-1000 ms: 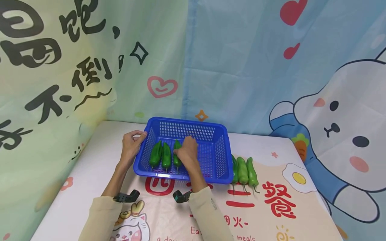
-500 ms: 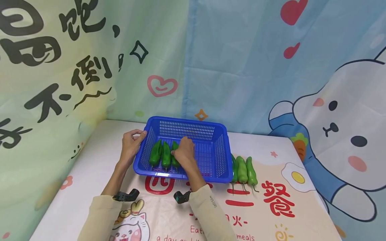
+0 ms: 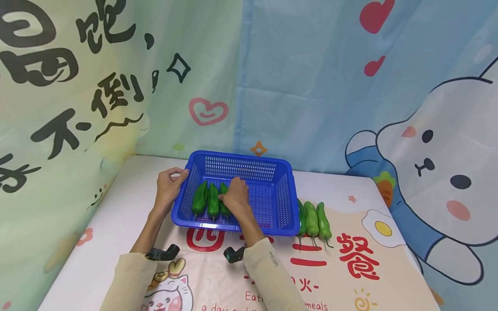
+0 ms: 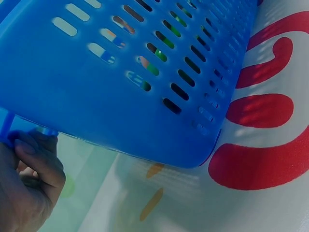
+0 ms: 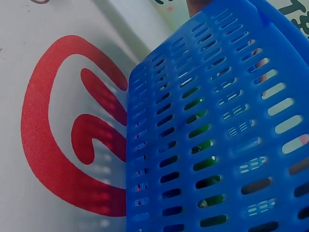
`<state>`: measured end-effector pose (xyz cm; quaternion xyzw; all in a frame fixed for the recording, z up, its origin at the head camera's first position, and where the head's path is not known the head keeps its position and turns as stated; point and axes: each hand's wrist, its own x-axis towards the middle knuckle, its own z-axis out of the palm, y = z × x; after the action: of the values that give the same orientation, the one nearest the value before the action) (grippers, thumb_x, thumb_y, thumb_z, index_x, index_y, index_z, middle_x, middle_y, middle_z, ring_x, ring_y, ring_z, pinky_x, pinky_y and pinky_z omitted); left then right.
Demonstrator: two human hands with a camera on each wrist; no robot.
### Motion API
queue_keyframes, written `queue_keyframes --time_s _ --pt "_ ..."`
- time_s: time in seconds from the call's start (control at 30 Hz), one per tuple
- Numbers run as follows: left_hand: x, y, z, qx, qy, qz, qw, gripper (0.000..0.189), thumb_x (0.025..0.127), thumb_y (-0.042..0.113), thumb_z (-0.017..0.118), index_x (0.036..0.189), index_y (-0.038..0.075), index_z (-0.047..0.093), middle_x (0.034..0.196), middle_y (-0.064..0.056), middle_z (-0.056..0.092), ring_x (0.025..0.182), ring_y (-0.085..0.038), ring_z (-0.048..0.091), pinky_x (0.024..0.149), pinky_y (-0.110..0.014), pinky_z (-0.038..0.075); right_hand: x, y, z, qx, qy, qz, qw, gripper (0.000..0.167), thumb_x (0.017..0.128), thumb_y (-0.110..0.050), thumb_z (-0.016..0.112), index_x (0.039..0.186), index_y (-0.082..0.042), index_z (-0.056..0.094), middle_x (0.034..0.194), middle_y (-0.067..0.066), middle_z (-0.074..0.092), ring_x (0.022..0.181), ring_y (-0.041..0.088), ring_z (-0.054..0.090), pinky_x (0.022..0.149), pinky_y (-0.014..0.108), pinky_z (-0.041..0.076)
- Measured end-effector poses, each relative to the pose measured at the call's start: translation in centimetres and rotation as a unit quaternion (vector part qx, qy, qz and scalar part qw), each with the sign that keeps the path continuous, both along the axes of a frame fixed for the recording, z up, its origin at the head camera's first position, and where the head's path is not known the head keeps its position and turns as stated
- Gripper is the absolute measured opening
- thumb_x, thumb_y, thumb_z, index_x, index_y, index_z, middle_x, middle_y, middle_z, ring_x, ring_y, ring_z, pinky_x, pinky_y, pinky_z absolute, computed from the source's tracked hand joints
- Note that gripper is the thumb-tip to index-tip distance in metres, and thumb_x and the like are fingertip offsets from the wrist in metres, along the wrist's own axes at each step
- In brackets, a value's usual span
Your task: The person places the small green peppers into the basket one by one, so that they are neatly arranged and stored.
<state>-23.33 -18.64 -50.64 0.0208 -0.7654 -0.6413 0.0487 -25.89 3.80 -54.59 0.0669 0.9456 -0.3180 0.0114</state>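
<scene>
Peppers (image 3: 200,199) lay inside the basket (image 3: 285,194), three side by side in its left half, stems toward the near side. The left grip (image 3: 169,186) pinched the left rim with curled fingers. The right grip (image 3: 236,194) reached inside and, as it seemed, pinched the third pepper (image 3: 224,211); its fingertips were hidden. To settle this pepper neatly, I judged it best to hold the body, not the thin stem, to lay it parallel to its neighbours, and to steady the rim without pulling. Three outer peppers (image 3: 311,219) lay on the counter (image 3: 132,194), just right of the basket. The basket was rectangular, probably plastic, with slotted walls; the peppers were smooth, glossy and tapering.
</scene>
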Motion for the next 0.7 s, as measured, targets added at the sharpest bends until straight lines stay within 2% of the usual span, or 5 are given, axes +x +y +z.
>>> queue_keyframes --time_s 0.13,0.3,0.43,0.6,0.7 --pt "0.0 0.0 -0.1 -0.001 0.001 0.002 1.0 0.043 0.11 0.029 0.068 0.12 -0.013 0.069 0.08 -0.015 0.081 0.055 -0.004 0.071 0.051 -0.022 0.06 -0.2 0.1 -0.3 0.002 0.0 0.0 1.0 0.04 0.079 -0.026 0.101 0.094 -0.001 0.074 0.078 0.005 0.068 0.077 0.018 0.064 0.078 0.041 0.06" --pt "0.0 0.0 -0.2 -0.004 0.001 0.006 1.0 0.042 0.11 0.029 0.068 0.12 -0.012 0.069 0.078 -0.011 0.081 0.054 -0.004 0.071 0.051 -0.022 0.059 -0.7 0.3 -1.3 -0.001 0.007 -0.005 1.0 0.04 0.078 -0.028 0.102 0.09 -0.003 0.073 0.073 0.002 0.063 0.072 0.016 0.059 0.072 0.04 0.059" --pt "-0.1 0.0 -0.4 -0.006 0.002 0.007 1.0 0.042 0.11 0.029 0.068 0.12 -0.012 0.069 0.079 -0.013 0.081 0.054 -0.004 0.071 0.051 -0.022 0.059 -1.0 0.5 -1.8 0.004 0.002 -0.01 0.9999 0.039 0.078 -0.03 0.102 0.082 -0.005 0.072 0.068 -0.001 0.056 0.066 0.015 0.054 0.071 0.04 0.057" --pt "-0.1 0.0 -0.5 -0.009 0.002 0.008 0.9999 0.042 0.11 0.029 0.068 0.121 -0.011 0.069 0.08 -0.015 0.081 0.055 -0.004 0.072 0.052 -0.022 0.06 -1.0 0.9 -1.8 0.005 -0.015 -0.023 0.9996 0.042 0.079 -0.033 0.102 0.087 -0.004 0.073 0.072 0.001 0.062 0.07 0.015 0.059 0.068 0.037 0.057" --pt "-0.1 0.0 -0.4 -0.011 0.002 0.01 0.9999 0.042 0.11 0.03 0.068 0.121 -0.011 0.069 0.079 -0.013 0.081 0.055 -0.004 0.071 0.052 -0.022 0.059 -0.9 1.1 -1.6 -0.006 -0.026 -0.028 0.9993 0.042 0.079 -0.033 0.101 0.089 -0.004 0.072 0.074 0.002 0.062 0.07 0.016 0.059 0.061 0.034 0.055"
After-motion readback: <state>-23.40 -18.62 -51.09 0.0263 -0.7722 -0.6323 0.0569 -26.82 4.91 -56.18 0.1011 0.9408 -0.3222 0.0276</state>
